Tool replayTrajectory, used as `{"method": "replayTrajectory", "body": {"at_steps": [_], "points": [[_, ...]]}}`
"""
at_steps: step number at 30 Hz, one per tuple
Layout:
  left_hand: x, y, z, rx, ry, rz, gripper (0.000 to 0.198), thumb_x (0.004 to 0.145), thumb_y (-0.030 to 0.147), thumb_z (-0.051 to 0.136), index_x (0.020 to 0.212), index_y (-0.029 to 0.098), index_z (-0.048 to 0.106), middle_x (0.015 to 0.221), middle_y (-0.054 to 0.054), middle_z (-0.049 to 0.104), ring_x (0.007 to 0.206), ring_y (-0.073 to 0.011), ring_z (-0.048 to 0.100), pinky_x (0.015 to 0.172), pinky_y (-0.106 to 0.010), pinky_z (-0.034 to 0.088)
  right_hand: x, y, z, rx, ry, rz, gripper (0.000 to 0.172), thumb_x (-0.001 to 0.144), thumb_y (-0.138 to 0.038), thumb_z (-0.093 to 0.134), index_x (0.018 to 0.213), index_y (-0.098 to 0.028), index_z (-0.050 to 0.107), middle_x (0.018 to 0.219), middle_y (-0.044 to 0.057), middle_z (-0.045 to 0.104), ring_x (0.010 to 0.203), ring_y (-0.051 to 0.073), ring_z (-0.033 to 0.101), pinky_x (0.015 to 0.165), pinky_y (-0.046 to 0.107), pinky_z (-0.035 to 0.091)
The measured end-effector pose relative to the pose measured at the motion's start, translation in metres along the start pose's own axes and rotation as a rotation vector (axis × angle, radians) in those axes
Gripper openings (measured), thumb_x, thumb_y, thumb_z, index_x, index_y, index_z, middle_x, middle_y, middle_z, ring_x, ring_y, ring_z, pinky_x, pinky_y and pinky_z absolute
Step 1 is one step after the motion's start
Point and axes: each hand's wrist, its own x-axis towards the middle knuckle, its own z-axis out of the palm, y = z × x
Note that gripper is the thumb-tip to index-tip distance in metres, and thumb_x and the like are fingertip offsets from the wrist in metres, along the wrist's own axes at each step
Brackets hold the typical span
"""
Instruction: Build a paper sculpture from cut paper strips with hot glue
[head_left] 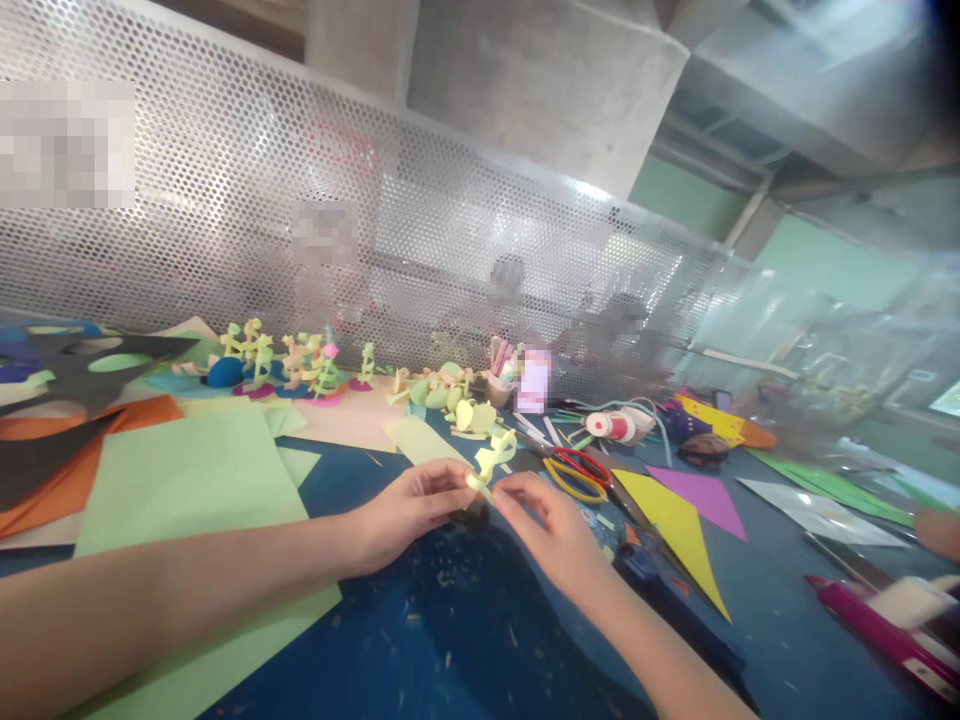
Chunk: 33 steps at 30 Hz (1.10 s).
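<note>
Near the middle of the blue table, my left hand (420,510) pinches the lower left end of a small pale yellow-green paper figure (495,457). My right hand (544,520) has its thumb and forefinger closed on the figure's lower right side. Curled strips rise from the figure above my fingertips. Just right of it lie scissors with red and yellow handles (581,473). Behind it is a pile of pale green paper discs (469,415). A large light green sheet (195,480) lies partly under my left forearm.
Several small paper figures (326,370) stand at the back left, before a perforated metal screen (450,220). A thread spool (611,426), yellow paper (675,530), a dark blue tool (667,600) and a magenta tool (885,625) lie right. Another person's hand (937,530) shows at the right edge.
</note>
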Motion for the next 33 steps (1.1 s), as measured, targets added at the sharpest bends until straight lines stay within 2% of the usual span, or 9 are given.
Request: {"method": "replayTrajectory", "body": {"at_steps": [6,12,22,33], "points": [[0.002,-0.001,0.0,0.045,-0.025,0.081,0.015,0.071,0.024,0.068,0.082,0.017,0.061,0.075,0.002,0.055,0.071,-0.0097,0.049,0.07,-0.023,0.037,-0.002,0.001,0.004,0.054,0.007,-0.015,0.012,0.08,-0.029,0.055,0.089,-0.02,0.057,0.088,0.003,0.062,0.088,0.017,0.059,0.084,0.032,0.046],[0.004,-0.006,-0.003,0.034,-0.008,0.083,0.015,0.072,0.027,0.067,0.083,0.017,0.062,0.074,0.002,0.058,0.07,-0.0099,0.05,0.07,-0.023,0.037,-0.003,0.0,0.008,0.136,-0.013,0.017,0.008,0.082,-0.026,0.053,0.086,-0.019,0.055,0.084,0.002,0.061,0.083,0.015,0.06,0.081,0.03,0.048],[0.005,-0.008,-0.004,0.055,0.015,0.049,0.017,0.073,0.028,0.066,0.085,0.017,0.063,0.079,0.001,0.06,0.077,-0.0112,0.051,0.075,-0.023,0.036,-0.005,0.003,0.009,0.2,-0.03,0.098,0.017,0.082,-0.032,0.055,0.092,-0.019,0.057,0.086,0.003,0.065,0.082,0.016,0.063,0.078,0.03,0.049],[0.006,-0.011,-0.005,0.083,-0.013,0.096,0.017,0.074,0.024,0.066,0.089,0.017,0.062,0.082,0.0,0.061,0.078,-0.0113,0.053,0.076,-0.025,0.037,-0.007,0.002,0.01,0.192,-0.027,0.089,0.018,0.084,-0.034,0.052,0.095,-0.02,0.057,0.08,0.001,0.063,0.075,0.014,0.062,0.073,0.027,0.048]]}}
